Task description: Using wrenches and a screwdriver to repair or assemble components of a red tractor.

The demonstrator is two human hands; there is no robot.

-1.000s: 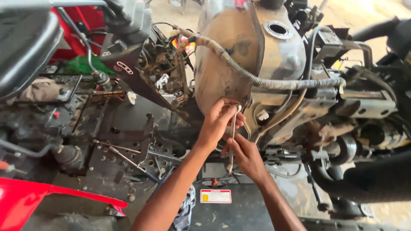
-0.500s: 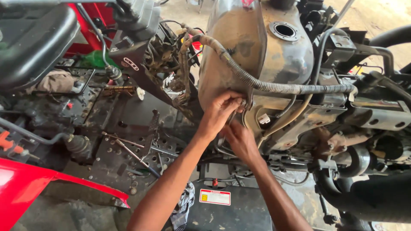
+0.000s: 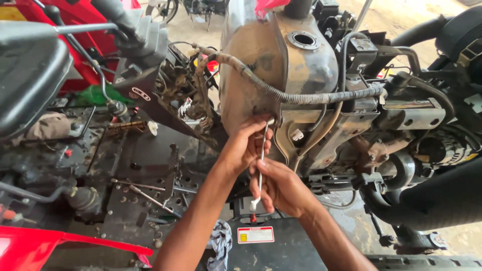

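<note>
Now I am reaching both forearms up from the bottom edge toward the rusty brown metal tank (image 3: 261, 65). My left hand (image 3: 244, 145) is closing its fingers around the top of the slim silver metal wrench (image 3: 260, 165), right under the tank's lower edge. My right hand (image 3: 281, 186) is gripping the wrench's lower end, below the left. Compared with half a second ago, the hands are sitting further apart and more of the wrench is showing between them.
</note>
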